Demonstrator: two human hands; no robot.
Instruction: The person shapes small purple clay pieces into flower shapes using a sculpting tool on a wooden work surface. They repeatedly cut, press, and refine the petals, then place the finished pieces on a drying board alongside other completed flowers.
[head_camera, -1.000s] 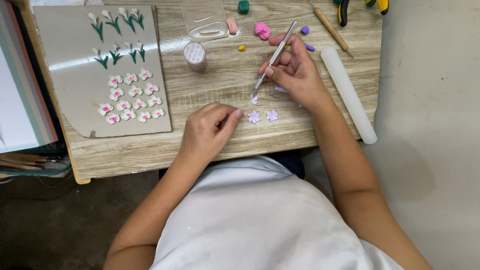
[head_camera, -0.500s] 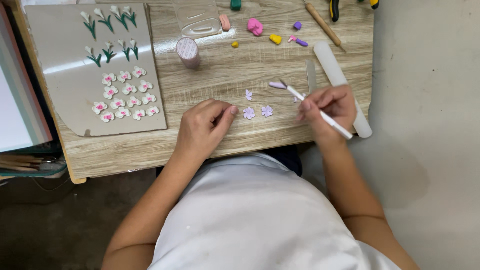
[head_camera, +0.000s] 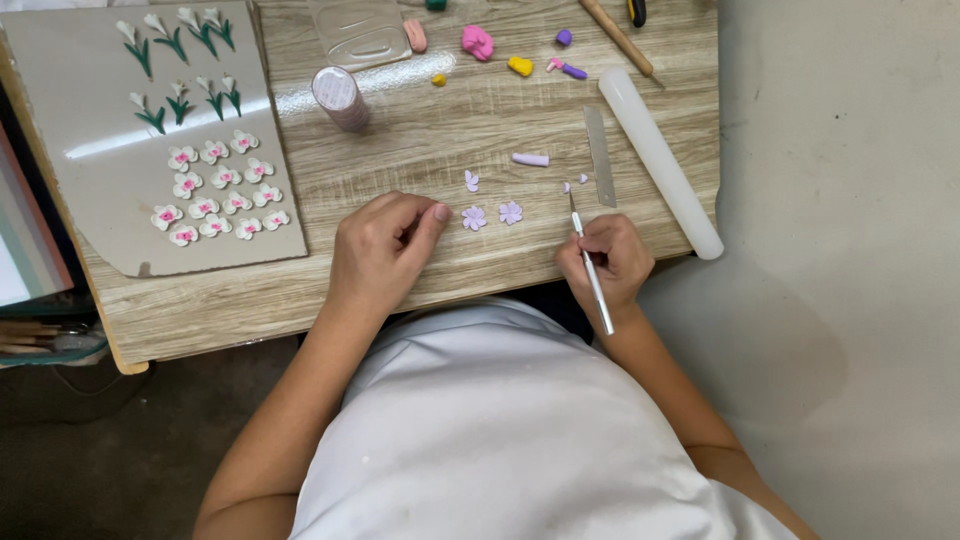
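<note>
My right hand (head_camera: 612, 262) grips a thin white-handled modelling tool (head_camera: 590, 262), its metal tip pointing at tiny lilac clay bits (head_camera: 575, 183) on the wooden table (head_camera: 450, 120). My left hand (head_camera: 385, 250) rests on the table with fingers curled and holds nothing, its thumb close to two small lilac clay flowers (head_camera: 491, 214). A single lilac petal (head_camera: 471, 180) and a short lilac clay roll (head_camera: 530, 159) lie just beyond them.
A grey board (head_camera: 100, 190) at left carries several white-pink clay flowers (head_camera: 215, 190) and green-stemmed buds. A white rolling pin (head_camera: 658, 158), a flat metal blade (head_camera: 599, 155), a small jar (head_camera: 340, 97) and pink, yellow and purple clay lumps sit further back. The table's right edge is near.
My right hand has drawn back toward the table's front edge and turned the tool so that its tip points away from me. The left hand has stayed in place.
</note>
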